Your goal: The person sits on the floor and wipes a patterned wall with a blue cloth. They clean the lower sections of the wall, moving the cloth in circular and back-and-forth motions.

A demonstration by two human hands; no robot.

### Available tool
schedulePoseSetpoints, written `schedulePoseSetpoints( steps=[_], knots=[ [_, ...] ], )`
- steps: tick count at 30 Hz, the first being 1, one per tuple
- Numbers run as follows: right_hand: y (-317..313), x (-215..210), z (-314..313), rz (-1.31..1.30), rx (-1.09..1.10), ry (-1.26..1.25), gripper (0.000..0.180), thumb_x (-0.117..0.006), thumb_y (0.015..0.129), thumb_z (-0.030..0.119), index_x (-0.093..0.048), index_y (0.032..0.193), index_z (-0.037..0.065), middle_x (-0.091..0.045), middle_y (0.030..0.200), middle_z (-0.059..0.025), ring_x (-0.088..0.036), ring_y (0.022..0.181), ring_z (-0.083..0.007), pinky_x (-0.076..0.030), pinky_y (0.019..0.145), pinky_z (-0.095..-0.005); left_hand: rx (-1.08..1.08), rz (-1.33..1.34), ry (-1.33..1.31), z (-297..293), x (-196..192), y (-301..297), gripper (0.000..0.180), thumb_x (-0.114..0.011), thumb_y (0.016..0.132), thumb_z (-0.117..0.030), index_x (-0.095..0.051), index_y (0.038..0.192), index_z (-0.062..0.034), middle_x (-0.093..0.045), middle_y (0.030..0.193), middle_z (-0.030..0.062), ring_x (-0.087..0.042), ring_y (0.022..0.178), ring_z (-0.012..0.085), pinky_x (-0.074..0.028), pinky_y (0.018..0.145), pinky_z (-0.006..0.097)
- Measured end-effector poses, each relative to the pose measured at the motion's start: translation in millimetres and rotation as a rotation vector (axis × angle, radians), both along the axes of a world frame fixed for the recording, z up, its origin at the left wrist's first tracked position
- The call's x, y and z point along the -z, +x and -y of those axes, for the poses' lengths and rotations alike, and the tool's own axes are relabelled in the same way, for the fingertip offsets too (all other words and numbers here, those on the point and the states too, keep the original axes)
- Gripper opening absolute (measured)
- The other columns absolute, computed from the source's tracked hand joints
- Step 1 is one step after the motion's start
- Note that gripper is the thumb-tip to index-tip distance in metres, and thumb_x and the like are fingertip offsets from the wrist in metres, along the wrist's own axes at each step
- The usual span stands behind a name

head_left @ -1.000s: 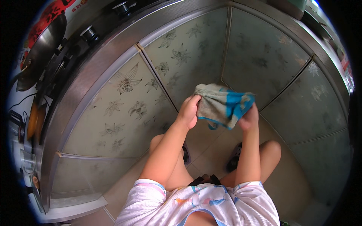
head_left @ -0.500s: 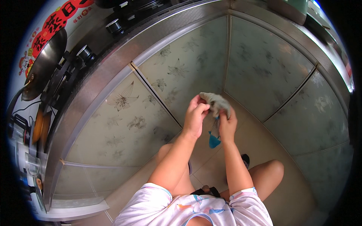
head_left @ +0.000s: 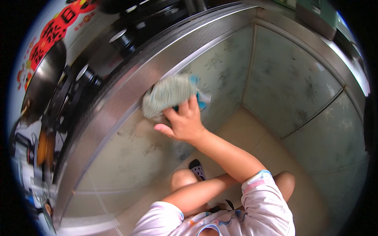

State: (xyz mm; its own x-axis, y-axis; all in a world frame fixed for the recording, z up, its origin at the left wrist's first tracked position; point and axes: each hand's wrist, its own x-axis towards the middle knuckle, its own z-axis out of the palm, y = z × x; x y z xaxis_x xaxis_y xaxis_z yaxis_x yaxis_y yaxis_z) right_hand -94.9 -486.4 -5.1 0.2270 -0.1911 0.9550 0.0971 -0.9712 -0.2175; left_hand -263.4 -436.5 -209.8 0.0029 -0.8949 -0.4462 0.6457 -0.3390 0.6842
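Note:
My right hand [head_left: 184, 122] is raised to the cabinet door at the left with a grey-green rag [head_left: 169, 94]. Its fingers are bent onto the lower edge of the rag, with the thumb sticking out to the left. The rag is spread out and blurred by motion, with a blue part [head_left: 201, 101] on its right side. It covers the upper part of the frosted door [head_left: 130, 157], just below the metal counter edge. My left forearm [head_left: 204, 192] crosses under the right one, which hides my left hand.
Dark flower prints mark the frosted panels [head_left: 291, 74], which meet in a corner over the tiled floor [head_left: 236, 129]. Above runs the metal counter edge [head_left: 122, 92], with stove knobs [head_left: 120, 38], a wok [head_left: 45, 74] and a green container [head_left: 315, 17]. My knees are bent below.
The rag was bunched between both hands over the floor. My right hand has carried it up and left to the door, spreading it; my left hand has let go and dropped back. The view has shifted slightly.

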Motion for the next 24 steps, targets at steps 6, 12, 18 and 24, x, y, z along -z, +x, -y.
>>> schedulePoseSetpoints(
  steps=[6, 12, 18, 24],
  knots=[
    [29, 6, 43, 0.246, -0.024, -0.141, 0.036, -0.061, 0.087, 0.058, -0.074, 0.093, 0.025, -0.055, 0.130, -0.0107, -0.046, 0.119, -0.0326, -0.032, 0.098, -0.0509, 0.224, 0.057, -0.046, -8, 13, -16, 0.020, -0.054, 0.097, -0.028, -0.060, 0.103, -0.0100, -0.059, 0.097, -0.0002, -0.051, 0.086, 0.0116, -0.042, 0.076, 0.028],
    [40, 10, 77, 0.346, -0.138, -0.155, 0.033, -0.065, 0.084, 0.057, -0.075, 0.093, 0.026, -0.058, 0.126, -0.0066, -0.047, 0.117, -0.0298, -0.031, 0.097, -0.0489, 0.236, 0.046, 0.037, -16, 5, -11, 0.020, -0.056, 0.096, -0.026, -0.064, 0.103, -0.0090, -0.059, 0.093, -0.0009, -0.051, 0.084, 0.0109, -0.041, 0.075, 0.027],
    [33, 29, 154, 0.292, -0.060, -0.246, 0.045, -0.063, 0.082, 0.062, -0.074, 0.094, 0.020, -0.060, 0.126, -0.0122, -0.050, 0.119, -0.0348, -0.035, 0.094, -0.0503, -0.046, -0.084, 0.358, -34, -24, 19, 0.021, -0.056, 0.095, -0.024, -0.067, 0.103, -0.0081, -0.060, 0.091, -0.0014, -0.051, 0.082, 0.0105, -0.039, 0.074, 0.025],
    [9, 16, 258, 0.129, 0.221, 0.038, 0.052, -0.065, 0.084, 0.050, -0.068, 0.112, 0.006, -0.054, 0.132, -0.0223, -0.048, 0.123, -0.0411, -0.037, 0.102, -0.0528, -0.143, -0.107, 0.411, -35, -71, 44, 0.021, -0.061, 0.097, -0.024, -0.065, 0.110, -0.0085, -0.064, 0.100, 0.0014, -0.056, 0.094, 0.0127, -0.040, 0.083, 0.027]
  ],
)
